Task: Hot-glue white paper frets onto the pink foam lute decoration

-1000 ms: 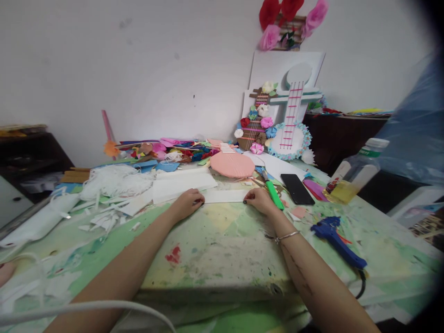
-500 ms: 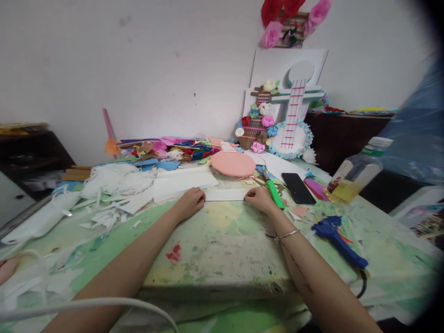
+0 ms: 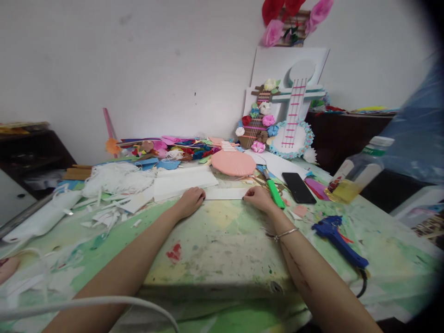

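Observation:
A white paper strip (image 3: 225,194) lies flat on the paint-stained table, stretched between my two hands. At its left end my left hand (image 3: 190,201) is closed, fingers curled down on the strip. My right hand (image 3: 258,199) pinches the strip's right end. Just behind the strip rests a pink paper-covered round instrument (image 3: 233,163) with a short white-striped neck. Larger white sheets (image 3: 183,182) lie beyond my left hand. Close to my right hand is a green-handled utility knife (image 3: 275,193).
To the right are a black phone (image 3: 299,187), a blue glue gun (image 3: 340,240) and a bottle of yellow liquid (image 3: 359,171). White string (image 3: 120,179) and paper scraps (image 3: 109,215) cover the left. Another person's hand (image 3: 7,268) shows at the left edge, and a white cable (image 3: 104,303) crosses the front.
My right hand has shifted very slightly left along the strip's end. My left hand stays in place.

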The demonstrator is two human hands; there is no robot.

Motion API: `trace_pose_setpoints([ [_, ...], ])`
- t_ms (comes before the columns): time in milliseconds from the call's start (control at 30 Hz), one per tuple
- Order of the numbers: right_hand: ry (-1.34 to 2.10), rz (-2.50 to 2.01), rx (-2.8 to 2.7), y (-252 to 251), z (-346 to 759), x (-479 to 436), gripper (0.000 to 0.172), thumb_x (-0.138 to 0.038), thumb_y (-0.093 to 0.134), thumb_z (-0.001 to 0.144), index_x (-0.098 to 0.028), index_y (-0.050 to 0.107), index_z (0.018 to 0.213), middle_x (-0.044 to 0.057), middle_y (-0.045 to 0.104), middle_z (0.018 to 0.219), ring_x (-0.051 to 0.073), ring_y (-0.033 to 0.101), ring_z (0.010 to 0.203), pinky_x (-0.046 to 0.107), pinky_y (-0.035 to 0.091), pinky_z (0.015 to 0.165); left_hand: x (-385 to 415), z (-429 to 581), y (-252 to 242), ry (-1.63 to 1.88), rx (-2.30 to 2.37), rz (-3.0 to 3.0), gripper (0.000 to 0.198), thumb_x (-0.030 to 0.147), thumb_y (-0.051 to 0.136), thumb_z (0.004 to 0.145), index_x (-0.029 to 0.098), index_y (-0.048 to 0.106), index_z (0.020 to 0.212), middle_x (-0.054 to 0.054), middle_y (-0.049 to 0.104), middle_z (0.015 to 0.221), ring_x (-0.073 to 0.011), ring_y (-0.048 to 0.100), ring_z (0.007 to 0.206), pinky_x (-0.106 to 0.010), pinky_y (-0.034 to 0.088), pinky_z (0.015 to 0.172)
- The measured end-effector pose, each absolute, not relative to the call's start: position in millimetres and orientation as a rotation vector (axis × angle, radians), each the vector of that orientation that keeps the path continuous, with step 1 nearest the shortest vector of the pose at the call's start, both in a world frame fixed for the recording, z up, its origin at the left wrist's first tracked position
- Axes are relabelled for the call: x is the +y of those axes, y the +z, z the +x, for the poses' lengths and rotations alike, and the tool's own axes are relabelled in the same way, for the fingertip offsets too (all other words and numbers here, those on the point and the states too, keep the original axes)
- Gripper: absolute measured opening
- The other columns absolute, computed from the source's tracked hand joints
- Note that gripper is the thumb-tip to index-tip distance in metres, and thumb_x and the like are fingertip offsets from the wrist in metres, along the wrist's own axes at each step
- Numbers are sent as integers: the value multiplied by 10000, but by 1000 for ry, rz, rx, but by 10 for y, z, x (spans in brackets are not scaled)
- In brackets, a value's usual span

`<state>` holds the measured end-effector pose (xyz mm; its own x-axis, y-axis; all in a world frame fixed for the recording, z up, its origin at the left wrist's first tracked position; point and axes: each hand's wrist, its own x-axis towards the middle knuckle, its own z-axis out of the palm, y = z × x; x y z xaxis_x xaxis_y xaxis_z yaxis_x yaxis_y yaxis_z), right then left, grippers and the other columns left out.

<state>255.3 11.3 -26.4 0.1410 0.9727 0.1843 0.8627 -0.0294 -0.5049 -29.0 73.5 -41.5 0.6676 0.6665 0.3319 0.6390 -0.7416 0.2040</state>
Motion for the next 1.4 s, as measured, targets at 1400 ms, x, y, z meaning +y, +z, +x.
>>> trace_pose_setpoints([
  [1400, 61, -1956, -1882, -285, 2555, 151, 218, -75, 541, 706, -195, 693, 806, 50, 658, 892, 175, 559, 861, 245, 342, 686, 714, -272, -403, 657, 1609, 2551, 137, 141, 509, 712, 214, 605, 778, -31, 625, 793, -216, 527, 787, -316, 387, 671],
])
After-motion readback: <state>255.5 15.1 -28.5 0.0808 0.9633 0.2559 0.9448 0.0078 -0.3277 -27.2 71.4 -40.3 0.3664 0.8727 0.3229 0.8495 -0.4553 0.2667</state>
